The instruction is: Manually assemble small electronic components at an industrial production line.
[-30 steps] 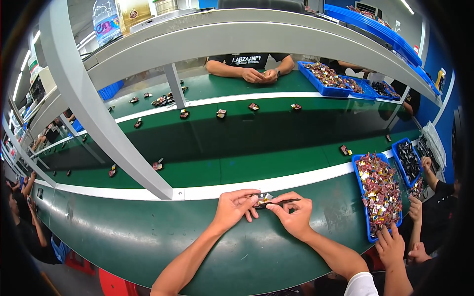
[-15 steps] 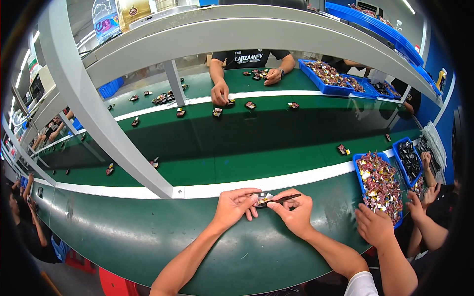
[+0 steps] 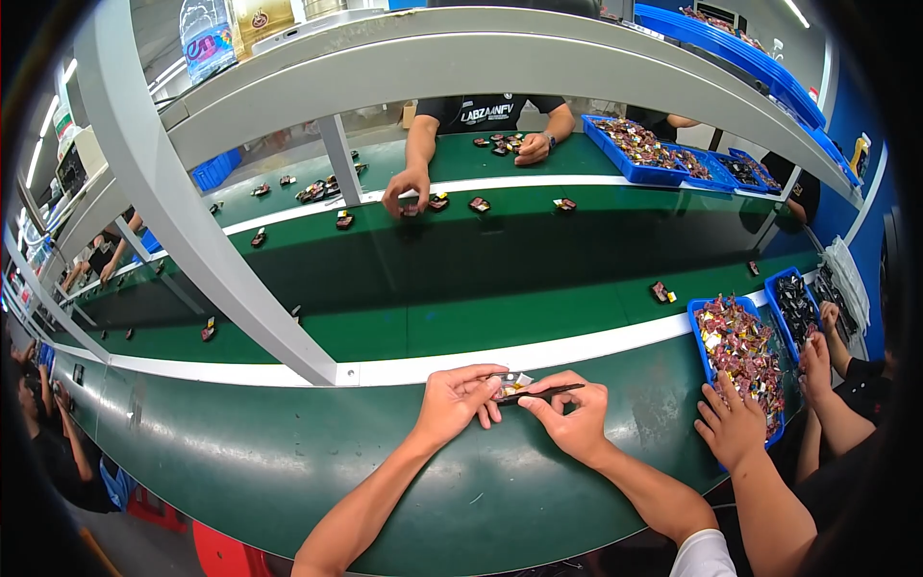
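Observation:
My left hand (image 3: pixel 456 404) is closed on a small dark electronic part (image 3: pixel 511 382) with silvery and yellow patches, held just above the green bench. The fingers partly cover it. A slim black tool (image 3: pixel 552 391), tweezers-like in shape, lies in the pinch of my right hand (image 3: pixel 577 420). Its left end meets the near edge of the part; whether it grips anything there is too small to tell. Both hands are close together, with the tool's thin tail pointing right.
A white rail (image 3: pixel 481 362) separates the bench from a green conveyor belt (image 3: pixel 461 327) carrying scattered small parts. To the right stand a blue tray (image 3: pixel 695 332) heaped with reddish parts and a co-worker's hand (image 3: pixel 735 423). A grey post (image 3: pixel 226 250) slants at left. Another person works opposite.
Parts on the far belt have shifted slightly left. The opposite person's hand has moved left with a part. The neighbour's hands have moved near the trays. My hands stay nearly in place.

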`<state>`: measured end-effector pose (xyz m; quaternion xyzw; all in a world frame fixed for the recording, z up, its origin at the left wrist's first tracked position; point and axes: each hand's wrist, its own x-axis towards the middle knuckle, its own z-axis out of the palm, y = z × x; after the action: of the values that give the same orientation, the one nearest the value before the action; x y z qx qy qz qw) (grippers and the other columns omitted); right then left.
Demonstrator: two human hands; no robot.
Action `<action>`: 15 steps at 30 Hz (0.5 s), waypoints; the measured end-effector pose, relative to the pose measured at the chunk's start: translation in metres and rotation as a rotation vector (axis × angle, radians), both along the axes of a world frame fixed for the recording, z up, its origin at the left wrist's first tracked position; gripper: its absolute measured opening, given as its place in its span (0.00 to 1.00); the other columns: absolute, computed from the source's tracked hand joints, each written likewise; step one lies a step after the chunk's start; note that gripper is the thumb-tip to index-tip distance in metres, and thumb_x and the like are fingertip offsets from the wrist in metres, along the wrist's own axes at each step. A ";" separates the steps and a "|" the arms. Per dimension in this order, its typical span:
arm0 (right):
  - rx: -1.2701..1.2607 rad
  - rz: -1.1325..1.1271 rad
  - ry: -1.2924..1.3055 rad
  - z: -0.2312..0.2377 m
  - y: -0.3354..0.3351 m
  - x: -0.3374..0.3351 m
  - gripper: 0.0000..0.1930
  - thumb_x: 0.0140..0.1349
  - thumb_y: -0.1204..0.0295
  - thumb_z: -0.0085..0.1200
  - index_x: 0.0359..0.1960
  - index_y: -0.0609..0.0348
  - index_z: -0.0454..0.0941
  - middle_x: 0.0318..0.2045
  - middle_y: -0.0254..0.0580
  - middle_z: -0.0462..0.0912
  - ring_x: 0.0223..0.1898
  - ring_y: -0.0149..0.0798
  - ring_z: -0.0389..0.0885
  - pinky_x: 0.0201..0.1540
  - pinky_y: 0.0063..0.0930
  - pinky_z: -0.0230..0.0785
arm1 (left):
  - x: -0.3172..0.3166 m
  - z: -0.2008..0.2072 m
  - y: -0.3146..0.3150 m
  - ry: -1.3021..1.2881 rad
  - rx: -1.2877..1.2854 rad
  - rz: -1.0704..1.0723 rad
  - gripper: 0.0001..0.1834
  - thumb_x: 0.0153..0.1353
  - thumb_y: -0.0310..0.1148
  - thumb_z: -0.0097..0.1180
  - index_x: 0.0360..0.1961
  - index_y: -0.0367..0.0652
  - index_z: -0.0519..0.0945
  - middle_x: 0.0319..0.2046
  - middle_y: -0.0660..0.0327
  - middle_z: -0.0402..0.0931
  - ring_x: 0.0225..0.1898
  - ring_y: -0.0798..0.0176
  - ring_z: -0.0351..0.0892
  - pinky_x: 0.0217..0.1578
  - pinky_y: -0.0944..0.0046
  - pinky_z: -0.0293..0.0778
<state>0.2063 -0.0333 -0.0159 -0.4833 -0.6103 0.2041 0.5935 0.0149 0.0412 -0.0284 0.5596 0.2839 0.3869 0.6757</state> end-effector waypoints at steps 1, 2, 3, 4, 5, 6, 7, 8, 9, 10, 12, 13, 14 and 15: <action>0.000 0.000 0.000 0.000 0.000 0.000 0.07 0.52 0.80 0.71 0.31 0.65 0.85 0.29 0.36 0.87 0.13 0.17 0.65 0.19 0.16 0.56 | 0.000 0.000 0.000 0.000 0.000 0.000 0.15 0.70 0.27 0.56 0.53 0.28 0.80 0.32 0.52 0.83 0.23 0.65 0.83 0.21 0.70 0.77; 0.008 -0.007 -0.024 0.001 0.000 0.000 0.07 0.51 0.80 0.71 0.31 0.64 0.85 0.28 0.36 0.87 0.13 0.18 0.65 0.19 0.16 0.56 | 0.000 0.000 0.000 -0.002 -0.001 0.002 0.15 0.70 0.27 0.56 0.53 0.28 0.80 0.32 0.52 0.83 0.24 0.65 0.83 0.21 0.70 0.77; 0.016 -0.013 -0.048 0.001 0.000 -0.001 0.07 0.51 0.80 0.71 0.31 0.64 0.85 0.28 0.35 0.88 0.13 0.18 0.65 0.18 0.17 0.56 | 0.000 0.000 0.000 -0.004 -0.003 0.004 0.15 0.70 0.27 0.56 0.53 0.28 0.80 0.32 0.52 0.83 0.24 0.65 0.83 0.21 0.70 0.77; 0.016 -0.013 -0.047 0.002 -0.001 -0.001 0.07 0.51 0.80 0.71 0.31 0.64 0.85 0.28 0.35 0.88 0.13 0.18 0.65 0.18 0.17 0.56 | 0.000 -0.001 0.000 -0.003 -0.003 0.004 0.15 0.70 0.27 0.56 0.53 0.28 0.80 0.32 0.52 0.83 0.24 0.65 0.83 0.21 0.70 0.77; 0.049 -0.023 -0.099 0.004 -0.001 -0.001 0.07 0.50 0.80 0.71 0.29 0.62 0.85 0.27 0.36 0.88 0.12 0.19 0.66 0.18 0.17 0.57 | 0.001 -0.001 0.000 0.008 -0.001 0.001 0.15 0.70 0.27 0.56 0.53 0.28 0.80 0.31 0.52 0.83 0.24 0.65 0.83 0.21 0.70 0.77; 0.082 -0.032 -0.150 0.005 -0.001 -0.001 0.07 0.50 0.80 0.71 0.27 0.61 0.84 0.27 0.36 0.89 0.12 0.20 0.67 0.18 0.16 0.57 | 0.002 -0.001 0.000 0.019 0.001 -0.001 0.15 0.70 0.28 0.57 0.53 0.28 0.80 0.31 0.53 0.84 0.24 0.66 0.83 0.21 0.70 0.77; 0.081 -0.034 -0.151 0.003 0.000 -0.001 0.07 0.50 0.80 0.71 0.27 0.61 0.84 0.27 0.36 0.89 0.12 0.20 0.67 0.18 0.16 0.57 | 0.003 -0.001 0.000 0.019 -0.001 -0.004 0.15 0.70 0.28 0.57 0.53 0.28 0.80 0.31 0.53 0.84 0.24 0.66 0.83 0.21 0.70 0.77; 0.160 -0.026 -0.188 0.002 0.001 -0.001 0.07 0.49 0.80 0.71 0.27 0.60 0.84 0.27 0.36 0.89 0.11 0.21 0.67 0.17 0.17 0.56 | 0.003 0.003 -0.001 0.024 0.006 -0.005 0.15 0.69 0.27 0.57 0.53 0.28 0.80 0.31 0.54 0.84 0.24 0.67 0.83 0.21 0.71 0.76; 0.240 -0.017 -0.224 0.002 0.002 -0.001 0.07 0.49 0.81 0.71 0.27 0.58 0.85 0.27 0.35 0.89 0.11 0.23 0.67 0.17 0.18 0.56 | 0.002 0.006 -0.001 0.029 0.013 -0.007 0.15 0.68 0.26 0.58 0.53 0.28 0.80 0.30 0.55 0.84 0.24 0.68 0.82 0.21 0.71 0.76; 0.241 -0.017 -0.223 0.004 0.002 -0.001 0.07 0.49 0.81 0.71 0.27 0.58 0.85 0.27 0.35 0.89 0.11 0.23 0.67 0.17 0.18 0.56 | 0.003 0.007 -0.003 0.031 0.015 -0.006 0.15 0.68 0.26 0.58 0.53 0.28 0.80 0.30 0.55 0.84 0.24 0.68 0.82 0.21 0.71 0.76; 0.323 -0.017 -0.321 0.007 0.001 -0.003 0.07 0.47 0.82 0.70 0.27 0.56 0.85 0.28 0.36 0.90 0.10 0.24 0.67 0.17 0.19 0.55 | 0.004 0.007 -0.004 0.078 0.047 0.014 0.16 0.66 0.25 0.61 0.52 0.28 0.81 0.30 0.56 0.84 0.24 0.70 0.81 0.20 0.72 0.75; 0.324 -0.018 -0.320 0.007 0.001 -0.004 0.07 0.47 0.82 0.70 0.27 0.56 0.85 0.28 0.36 0.90 0.10 0.24 0.67 0.17 0.19 0.55 | 0.004 0.007 -0.005 0.080 0.048 0.014 0.16 0.66 0.25 0.61 0.52 0.28 0.81 0.30 0.56 0.84 0.24 0.70 0.81 0.20 0.72 0.75; 0.330 -0.015 -0.328 0.006 0.001 -0.004 0.08 0.47 0.82 0.69 0.27 0.56 0.86 0.28 0.35 0.90 0.11 0.25 0.69 0.18 0.20 0.55 | 0.004 0.007 -0.005 0.110 0.044 0.032 0.15 0.65 0.23 0.60 0.52 0.28 0.80 0.31 0.56 0.84 0.24 0.70 0.81 0.20 0.72 0.75; 0.337 -0.013 -0.334 0.005 0.001 -0.005 0.08 0.47 0.82 0.69 0.27 0.55 0.86 0.27 0.34 0.90 0.11 0.26 0.71 0.18 0.20 0.55 | 0.005 0.008 -0.006 0.141 0.040 0.051 0.15 0.65 0.21 0.60 0.52 0.28 0.80 0.31 0.55 0.84 0.24 0.70 0.81 0.20 0.72 0.75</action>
<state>0.2013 -0.0325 -0.0105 -0.4083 -0.7225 0.0128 0.5577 0.0196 0.0355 -0.0209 0.5913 0.3374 0.3692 0.6327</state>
